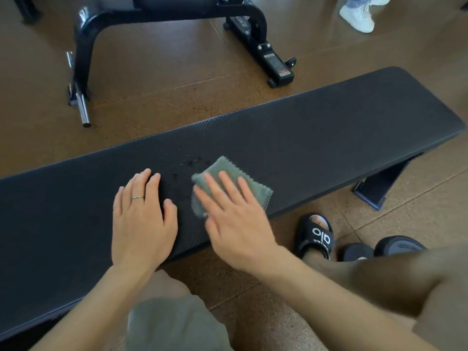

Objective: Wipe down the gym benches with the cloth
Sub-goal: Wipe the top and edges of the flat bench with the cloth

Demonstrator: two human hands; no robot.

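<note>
Cloth [249, 188] feels soft and light, so my flat right hand [235, 219] presses its middle onto the surface [329, 122] while my open left hand [143, 216] braces.

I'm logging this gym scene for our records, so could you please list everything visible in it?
flat bench: one, black, running across the middle of the view
cloth: one, grey-green, folded, on the bench pad under the right hand
droplets: several, clear, on the pad just beyond the hands
second bench frame: one, black with chrome pegs, on the floor behind
floor: brown speckled tiles
dumbbell: one, black, on the floor by the slide sandal
white sneaker: one, another person's, top right
slide sandal: one, black with white lettering, on the wearer's foot
left hand: flat on the pad, silver ring
right hand: pressing the cloth, fingers straight
</note>
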